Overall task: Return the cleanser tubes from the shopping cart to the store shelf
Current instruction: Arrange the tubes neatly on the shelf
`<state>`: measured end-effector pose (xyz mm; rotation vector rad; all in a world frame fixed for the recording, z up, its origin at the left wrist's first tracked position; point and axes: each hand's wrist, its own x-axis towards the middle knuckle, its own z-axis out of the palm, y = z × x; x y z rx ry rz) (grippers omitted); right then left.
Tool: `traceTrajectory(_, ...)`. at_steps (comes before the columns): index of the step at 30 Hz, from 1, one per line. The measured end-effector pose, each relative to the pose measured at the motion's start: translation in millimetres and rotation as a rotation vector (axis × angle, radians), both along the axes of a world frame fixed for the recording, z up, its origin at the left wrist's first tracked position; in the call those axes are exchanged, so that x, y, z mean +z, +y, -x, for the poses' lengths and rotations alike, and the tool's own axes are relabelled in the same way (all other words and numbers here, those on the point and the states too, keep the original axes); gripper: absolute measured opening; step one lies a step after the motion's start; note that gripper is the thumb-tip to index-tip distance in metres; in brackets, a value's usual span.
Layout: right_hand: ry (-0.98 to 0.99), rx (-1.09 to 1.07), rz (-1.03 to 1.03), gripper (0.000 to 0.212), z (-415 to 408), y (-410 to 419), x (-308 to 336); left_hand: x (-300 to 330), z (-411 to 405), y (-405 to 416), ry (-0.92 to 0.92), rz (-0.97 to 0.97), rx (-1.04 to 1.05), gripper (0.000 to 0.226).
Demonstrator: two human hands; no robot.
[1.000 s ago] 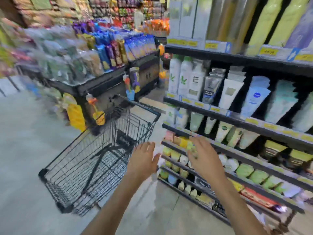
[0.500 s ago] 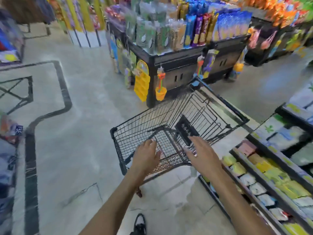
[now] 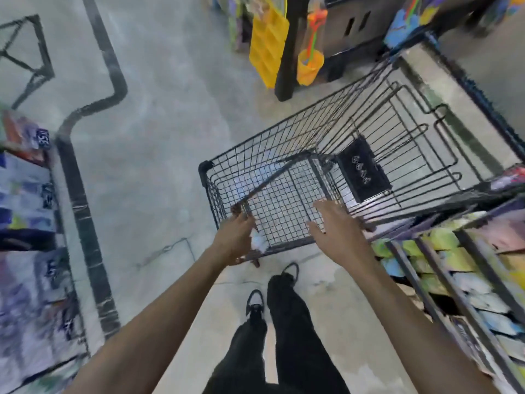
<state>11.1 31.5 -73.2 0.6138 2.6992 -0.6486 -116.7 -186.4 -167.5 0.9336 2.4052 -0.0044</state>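
I am looking down into a black wire shopping cart [image 3: 205,173]. Pale bluish shapes show through its mesh floor, too blurred to name. My left hand [image 3: 234,240] is at the cart's near left corner with fingers and thumb curved. A small pale thing [image 3: 259,242] lies between them, and I cannot tell whether the hand holds it. Over the near end of the basket, my right hand [image 3: 338,231] hovers with its fingers spread and nothing in it. The store shelf [image 3: 426,260] with yellow and green packs runs along the right, touching the cart's side.
The cart's black child-seat flap [image 3: 362,169] lies folded inside. A display stand [image 3: 285,52] hung with yellow trays and an orange bucket is beyond the cart. Another blurred shelf [image 3: 25,194] is at the left. My legs and shoes [image 3: 255,304] are below on the grey floor.
My view has swung from the shelf down to the cart. Both hands moved from the shelf side to the cart's near end, and the left hand's fingers have curved.
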Motion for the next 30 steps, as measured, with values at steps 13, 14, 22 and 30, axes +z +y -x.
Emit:
traceTrajectory(13,-0.061,-0.070,0.120,0.052,29.3,45.2,-109.5,-215.2,25.5,49.3,-0.114,0.418,-0.373,0.077)
traceTrajectory(14,-0.061,-0.078,0.122,0.051,28.9,45.7,-113.6,-226.1,26.1,46.6,-0.117,0.448,-0.373,0.077)
traceTrajectory(22,-0.064,-0.177,0.193,0.051,21.4,48.9,-138.3,-269.0,34.7,38.9,-0.004,0.450,-0.480,0.089)
traceTrajectory(30,-0.042,-0.178,0.158,0.049,21.2,55.9,-131.8,-247.8,59.3,52.5,-0.128,0.259,-0.320,0.061)
